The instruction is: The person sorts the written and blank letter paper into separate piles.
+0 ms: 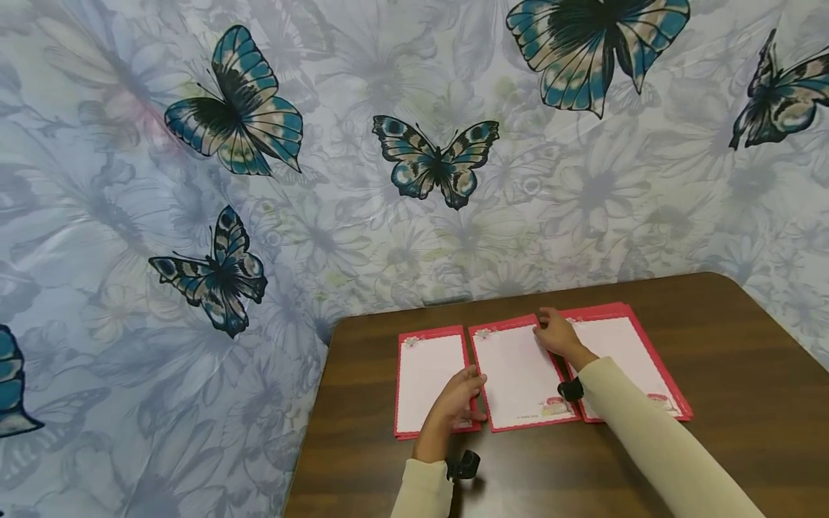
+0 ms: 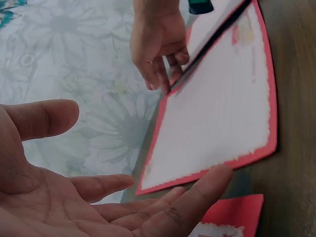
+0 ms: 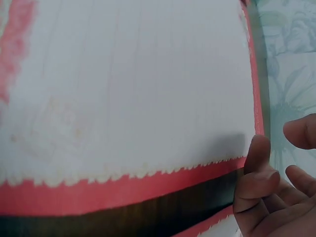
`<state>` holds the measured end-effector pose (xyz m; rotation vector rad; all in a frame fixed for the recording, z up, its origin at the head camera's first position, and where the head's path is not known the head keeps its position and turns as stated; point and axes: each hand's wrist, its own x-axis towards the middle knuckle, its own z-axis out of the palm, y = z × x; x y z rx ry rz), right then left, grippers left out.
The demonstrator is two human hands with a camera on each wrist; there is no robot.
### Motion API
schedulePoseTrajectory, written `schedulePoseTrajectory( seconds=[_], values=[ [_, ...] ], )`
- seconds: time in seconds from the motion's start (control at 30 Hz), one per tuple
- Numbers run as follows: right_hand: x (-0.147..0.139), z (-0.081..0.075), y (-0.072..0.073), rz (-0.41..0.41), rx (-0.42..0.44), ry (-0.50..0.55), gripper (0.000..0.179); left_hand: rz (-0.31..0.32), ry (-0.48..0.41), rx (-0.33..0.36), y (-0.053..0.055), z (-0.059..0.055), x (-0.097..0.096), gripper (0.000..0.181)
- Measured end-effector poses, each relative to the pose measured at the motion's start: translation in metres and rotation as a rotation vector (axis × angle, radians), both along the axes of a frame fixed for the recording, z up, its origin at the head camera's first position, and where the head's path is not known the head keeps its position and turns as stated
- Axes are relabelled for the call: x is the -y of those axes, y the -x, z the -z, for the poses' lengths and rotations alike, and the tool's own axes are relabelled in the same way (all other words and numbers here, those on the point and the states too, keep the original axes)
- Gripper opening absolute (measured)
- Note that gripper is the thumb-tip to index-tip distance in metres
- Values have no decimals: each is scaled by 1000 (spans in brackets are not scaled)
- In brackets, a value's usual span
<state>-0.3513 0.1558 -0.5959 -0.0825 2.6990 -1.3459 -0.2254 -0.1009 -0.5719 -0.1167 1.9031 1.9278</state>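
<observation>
Three piles of white paper with red borders lie side by side. My left hand point(image 1: 456, 397) is between the left sheet point(image 1: 424, 381) and the middle sheet point(image 1: 518, 370), thumb apart and fingers extended. In the left wrist view, a fingertip of the left hand point(image 2: 44, 192) meets the middle sheet's red edge. At the far right corner of the middle sheet is my right hand point(image 1: 560, 337), close to the right sheet point(image 1: 615, 345). The right wrist view shows the right hand's loosely bent fingers point(image 3: 259, 185) at that corner, the thumb held away.
The brown wooden table point(image 1: 732, 345) has a rounded far corner and stands against a wall point(image 1: 363, 237) with printed butterflies and flowers. Dark bands with a black device point(image 1: 463, 466) sit on both wrists.
</observation>
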Motion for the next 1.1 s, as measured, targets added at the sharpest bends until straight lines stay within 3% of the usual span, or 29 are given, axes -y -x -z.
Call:
schedulePoseTrajectory(
  seconds=[0.3, 0.4, 0.6, 0.77, 0.93, 1.1],
  values=[
    [4, 2, 2, 56, 6, 108, 63, 7, -5, 1, 1, 4, -1, 71],
    [7, 3, 3, 58, 23, 124, 56, 9, 5, 3, 1, 6, 0, 73],
    [6, 5, -3, -19, -67, 15, 41, 3, 6, 1, 1, 9, 2, 73],
    [-5, -2, -15, 15, -92, -11, 42, -19, -20, -5, 2, 10, -1, 67],
    [-24, -12, -27, 75, -59, 66, 50, -91, -10, -39, 4, 7, -3, 58],
    [-37, -22, -37, 116, 4, 206, 62, -147, 22, -75, 11, 6, -4, 51]
  ],
)
